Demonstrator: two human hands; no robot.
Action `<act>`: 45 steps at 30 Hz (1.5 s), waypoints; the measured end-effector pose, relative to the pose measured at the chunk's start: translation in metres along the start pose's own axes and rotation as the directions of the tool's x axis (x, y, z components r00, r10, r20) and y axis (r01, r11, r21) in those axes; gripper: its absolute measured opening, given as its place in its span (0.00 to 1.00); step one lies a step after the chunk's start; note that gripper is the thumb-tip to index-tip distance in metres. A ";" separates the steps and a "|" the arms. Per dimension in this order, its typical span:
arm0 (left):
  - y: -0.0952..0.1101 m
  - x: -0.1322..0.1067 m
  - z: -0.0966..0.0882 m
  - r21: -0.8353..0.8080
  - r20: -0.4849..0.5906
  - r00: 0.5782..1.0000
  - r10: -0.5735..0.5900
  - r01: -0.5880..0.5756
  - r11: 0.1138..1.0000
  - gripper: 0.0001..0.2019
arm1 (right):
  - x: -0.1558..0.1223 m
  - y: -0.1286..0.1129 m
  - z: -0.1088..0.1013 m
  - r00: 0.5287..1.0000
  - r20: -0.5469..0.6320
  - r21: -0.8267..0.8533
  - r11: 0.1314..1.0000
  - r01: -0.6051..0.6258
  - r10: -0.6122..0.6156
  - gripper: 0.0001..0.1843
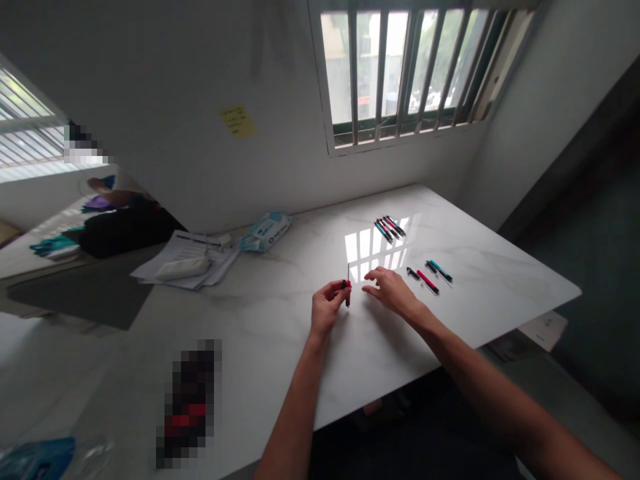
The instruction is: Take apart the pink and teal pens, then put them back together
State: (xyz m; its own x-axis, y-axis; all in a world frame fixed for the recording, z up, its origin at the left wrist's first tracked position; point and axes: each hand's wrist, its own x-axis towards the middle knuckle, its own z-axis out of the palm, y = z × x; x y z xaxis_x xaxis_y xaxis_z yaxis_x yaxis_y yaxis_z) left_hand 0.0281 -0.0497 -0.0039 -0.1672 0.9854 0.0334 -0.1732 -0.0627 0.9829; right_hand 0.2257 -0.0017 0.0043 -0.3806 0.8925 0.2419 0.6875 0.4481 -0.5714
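My left hand (327, 308) pinches a red and black pen part (347, 285) upright above the marble-patterned table, with a thin refill (349, 270) pointing up out of it. Just to its right hovers my right hand (393, 291), fingers apart and nothing visible between them. Beyond the right wrist lie a red pen barrel (428, 281) and a teal pen barrel (442, 270), each beside a short black pen part and a thin pale refill. Farther back, several whole-looking pens (390, 229) in teal, red and black lie side by side.
The table (520, 287) meets a wall below a barred window (400, 80). At the back left are a wipes packet (266, 231) and stacked papers (177, 257). A pixelated dark shape (187, 407) stands front left, near a blue package (40, 460). Another person's arm (117, 193) shows far left.
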 end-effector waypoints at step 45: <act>0.000 0.002 -0.014 0.624 -0.045 0.959 0.279 -0.191 0.758 0.08 | 0.040 0.012 0.001 0.997 -0.050 0.729 0.680 0.077 -0.060 0.14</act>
State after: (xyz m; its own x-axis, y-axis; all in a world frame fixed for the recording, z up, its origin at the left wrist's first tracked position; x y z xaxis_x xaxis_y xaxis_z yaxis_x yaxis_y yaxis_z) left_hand 0.0142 -0.0499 -0.0063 -0.2519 0.9207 0.2981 0.5065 -0.1370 0.8513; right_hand 0.2183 0.0389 0.0061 -0.3898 0.8656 0.3143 -0.0125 0.3363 -0.9417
